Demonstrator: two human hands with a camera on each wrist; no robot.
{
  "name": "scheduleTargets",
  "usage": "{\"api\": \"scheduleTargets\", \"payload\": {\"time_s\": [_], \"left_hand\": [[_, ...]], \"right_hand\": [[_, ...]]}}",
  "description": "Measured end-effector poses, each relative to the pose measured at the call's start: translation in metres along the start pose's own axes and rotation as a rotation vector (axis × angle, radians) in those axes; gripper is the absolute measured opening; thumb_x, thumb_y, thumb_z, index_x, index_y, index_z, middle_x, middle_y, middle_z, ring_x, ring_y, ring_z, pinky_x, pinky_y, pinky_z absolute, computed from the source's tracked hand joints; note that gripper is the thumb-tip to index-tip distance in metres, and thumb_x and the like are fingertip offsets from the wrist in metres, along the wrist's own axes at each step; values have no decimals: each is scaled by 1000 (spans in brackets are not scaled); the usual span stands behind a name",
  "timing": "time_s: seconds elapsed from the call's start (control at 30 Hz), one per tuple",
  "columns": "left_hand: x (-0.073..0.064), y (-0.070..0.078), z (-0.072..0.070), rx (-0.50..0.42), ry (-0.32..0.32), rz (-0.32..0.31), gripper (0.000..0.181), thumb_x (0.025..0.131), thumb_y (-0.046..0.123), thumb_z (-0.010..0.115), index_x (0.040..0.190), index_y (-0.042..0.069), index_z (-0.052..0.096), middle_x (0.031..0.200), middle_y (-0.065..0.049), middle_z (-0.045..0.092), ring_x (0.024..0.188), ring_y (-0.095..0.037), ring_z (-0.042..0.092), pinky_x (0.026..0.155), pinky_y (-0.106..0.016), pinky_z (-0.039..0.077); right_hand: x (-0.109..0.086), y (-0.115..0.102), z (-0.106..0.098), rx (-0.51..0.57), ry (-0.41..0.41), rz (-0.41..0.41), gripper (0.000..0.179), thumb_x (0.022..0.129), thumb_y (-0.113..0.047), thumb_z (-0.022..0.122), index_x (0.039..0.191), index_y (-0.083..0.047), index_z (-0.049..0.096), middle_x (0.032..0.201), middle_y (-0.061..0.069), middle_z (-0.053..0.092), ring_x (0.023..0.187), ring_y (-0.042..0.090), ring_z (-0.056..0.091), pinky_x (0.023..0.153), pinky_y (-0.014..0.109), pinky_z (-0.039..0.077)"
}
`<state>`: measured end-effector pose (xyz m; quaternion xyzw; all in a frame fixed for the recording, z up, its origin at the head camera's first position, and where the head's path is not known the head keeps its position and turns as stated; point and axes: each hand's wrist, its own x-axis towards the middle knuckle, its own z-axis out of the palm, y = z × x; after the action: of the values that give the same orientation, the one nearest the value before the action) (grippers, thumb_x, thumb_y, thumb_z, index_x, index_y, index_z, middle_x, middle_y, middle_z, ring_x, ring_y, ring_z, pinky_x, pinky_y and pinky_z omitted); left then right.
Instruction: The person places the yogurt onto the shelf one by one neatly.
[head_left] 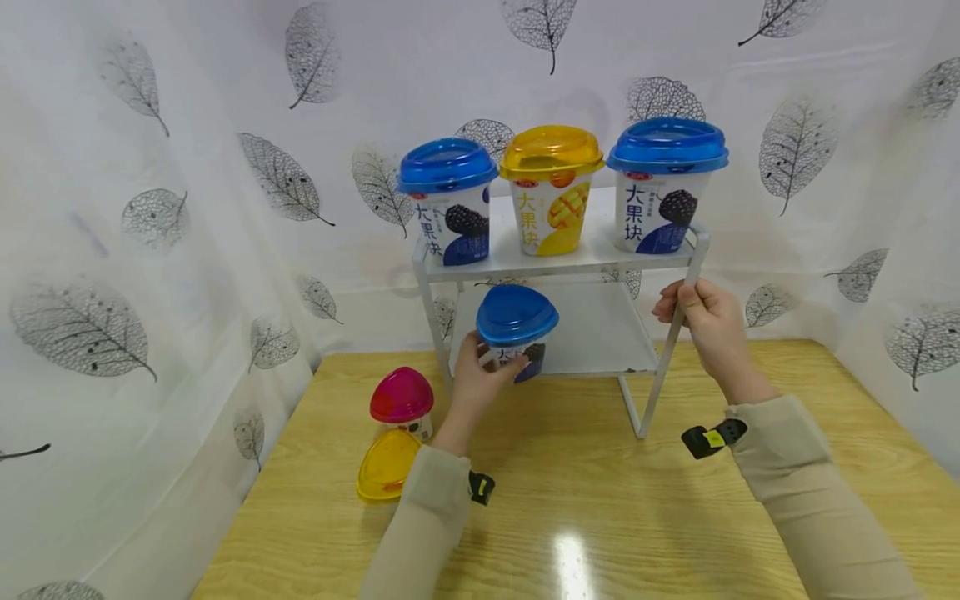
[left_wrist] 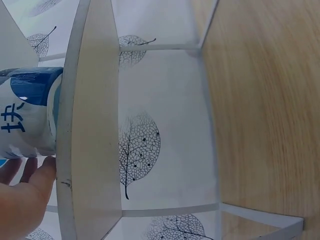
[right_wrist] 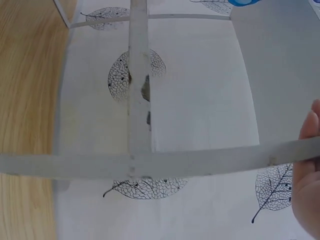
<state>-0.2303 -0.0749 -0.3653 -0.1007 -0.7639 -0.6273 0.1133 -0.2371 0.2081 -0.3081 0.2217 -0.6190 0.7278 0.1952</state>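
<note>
My left hand [head_left: 474,379] grips a white yogurt cup [head_left: 517,318] with a blue lid and a blackberry picture, at the front edge of the rack's lower shelf [head_left: 592,333]. In the left wrist view, the base of this blue-lidded cup [left_wrist: 27,102] is right by the shelf edge, with fingertips along its side. My right hand [head_left: 711,327] holds the right front leg [head_left: 672,342] of the white two-tier rack, just below the upper shelf. The right wrist view catches only part of that hand [right_wrist: 307,185] around the metal bar.
On the upper shelf [head_left: 502,265] stand a blue-lidded cup [head_left: 450,208], a yellow-lidded cup [head_left: 553,196] and another blue-lidded cup [head_left: 666,192]. Left on the wooden table [head_left: 570,467] are a pink-lidded cup [head_left: 402,396] and a yellow-lidded one [head_left: 386,468], beside my left forearm. A leaf-patterned sheet hangs behind.
</note>
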Motion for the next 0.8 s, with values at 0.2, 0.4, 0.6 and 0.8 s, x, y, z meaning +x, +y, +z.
{"api": "scheduleTargets", "payload": {"time_s": [0.2, 0.4, 0.6, 0.8], "left_hand": [[1, 1, 3, 29, -4, -2, 65, 74, 26, 72, 126, 5, 39, 125, -11, 44, 115, -28, 41, 90, -42, 39], [-1, 7, 8, 14, -28, -6, 62, 76, 22, 70, 126, 5, 38, 127, -12, 44, 116, -26, 41, 92, -42, 37], [3, 5, 17, 0, -62, 38, 60, 78, 20, 68, 126, 3, 37, 127, -14, 44, 117, -27, 41, 91, -43, 37], [6, 9, 28, 14, -67, 93, 57, 79, 18, 68, 125, 0, 39, 124, -15, 46, 114, -28, 44, 87, -41, 41]], "right_hand": [[3, -9, -7, -13, -34, 20, 15, 89, -7, 49, 91, -5, 64, 80, 3, 66, 77, 11, 63, 70, 20, 48], [7, -20, -11, 28, -106, 68, 16, 88, -1, 50, 94, -4, 64, 84, 4, 67, 79, 12, 63, 72, 21, 48], [12, -24, -17, -24, -169, 85, 16, 89, -6, 50, 94, -1, 65, 84, 3, 67, 78, 12, 63, 73, 20, 47], [15, -23, -16, -5, -181, 71, 16, 89, -4, 49, 90, -1, 65, 81, 4, 66, 77, 12, 64, 73, 20, 47]]}}
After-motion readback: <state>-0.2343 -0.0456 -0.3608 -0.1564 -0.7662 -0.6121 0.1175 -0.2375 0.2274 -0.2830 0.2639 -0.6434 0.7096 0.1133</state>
